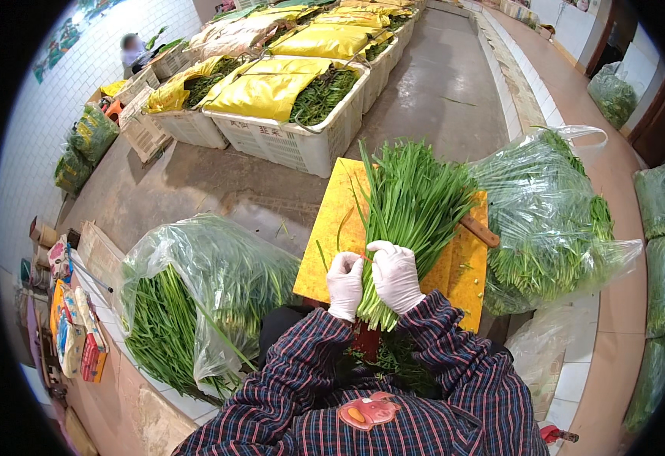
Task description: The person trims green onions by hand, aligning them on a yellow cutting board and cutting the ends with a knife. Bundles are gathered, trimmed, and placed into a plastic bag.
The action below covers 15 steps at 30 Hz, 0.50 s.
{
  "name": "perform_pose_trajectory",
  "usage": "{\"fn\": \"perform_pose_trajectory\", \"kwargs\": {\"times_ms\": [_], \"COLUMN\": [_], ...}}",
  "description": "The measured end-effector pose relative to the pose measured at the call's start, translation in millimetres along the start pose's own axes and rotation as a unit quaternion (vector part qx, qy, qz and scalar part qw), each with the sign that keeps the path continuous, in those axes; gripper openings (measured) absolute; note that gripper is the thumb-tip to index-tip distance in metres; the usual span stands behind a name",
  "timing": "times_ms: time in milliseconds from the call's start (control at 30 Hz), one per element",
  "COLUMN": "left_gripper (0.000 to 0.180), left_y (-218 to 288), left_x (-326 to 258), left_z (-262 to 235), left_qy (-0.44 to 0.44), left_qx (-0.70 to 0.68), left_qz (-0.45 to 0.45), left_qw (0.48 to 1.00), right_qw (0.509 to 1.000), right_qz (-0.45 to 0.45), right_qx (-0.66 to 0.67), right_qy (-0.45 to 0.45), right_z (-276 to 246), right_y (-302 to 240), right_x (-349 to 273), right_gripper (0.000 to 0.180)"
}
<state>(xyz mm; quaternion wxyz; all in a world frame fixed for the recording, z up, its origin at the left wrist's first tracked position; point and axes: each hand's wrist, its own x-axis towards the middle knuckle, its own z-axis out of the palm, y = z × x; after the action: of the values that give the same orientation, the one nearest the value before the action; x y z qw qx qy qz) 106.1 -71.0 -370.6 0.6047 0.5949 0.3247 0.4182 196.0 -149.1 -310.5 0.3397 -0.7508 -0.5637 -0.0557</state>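
A thick bundle of green Chinese chives (416, 190) lies on a yellow cutting board (325, 220), its leaves pointing away and its pale cut stems (378, 310) toward me. My left hand (345, 285), in a white glove, is closed in a pinch at the bundle's left side. A thin orange tie (366, 258) runs from its fingertips to my right hand (395, 277), also gloved. That hand's fingers are curled over the stems and closed at the tie's other end. How far the tie goes round underneath is hidden. A wooden knife handle (480, 231) sticks out right of the leaves.
Clear plastic bags of chives stand at left (203, 304) and right (552, 220). White crates (287, 148) of greens under yellow sheets line the floor ahead. More bagged greens (663, 258) lie far right. A person (133, 53) is at the back left.
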Motion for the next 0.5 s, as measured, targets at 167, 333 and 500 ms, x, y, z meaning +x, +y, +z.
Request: {"fn": "perform_pose_trajectory", "kwargs": {"times_ms": [167, 333, 500], "left_gripper": [0.007, 0.007, 0.007], "left_y": [-4.5, -0.7, -2.8], "left_x": [-0.1, -1.6, -2.1], "left_z": [-1.8, -0.7, -1.3], "left_qy": [-0.005, -0.019, -0.014], "left_qx": [0.008, 0.025, -0.023], "left_qz": [0.0, 0.021, -0.004], "left_qw": [1.0, 0.999, 1.0], "right_qw": [0.998, 0.997, 0.996], "right_qz": [-0.016, -0.042, -0.006], "right_qx": [-0.024, -0.019, -0.031], "right_qy": [-0.058, -0.069, -0.079], "right_z": [-6.6, -7.6, -3.2], "right_y": [-4.8, 3.1, 5.0], "right_x": [5.7, 10.9, 8.4], "right_gripper": [0.011, 0.016, 0.018]}}
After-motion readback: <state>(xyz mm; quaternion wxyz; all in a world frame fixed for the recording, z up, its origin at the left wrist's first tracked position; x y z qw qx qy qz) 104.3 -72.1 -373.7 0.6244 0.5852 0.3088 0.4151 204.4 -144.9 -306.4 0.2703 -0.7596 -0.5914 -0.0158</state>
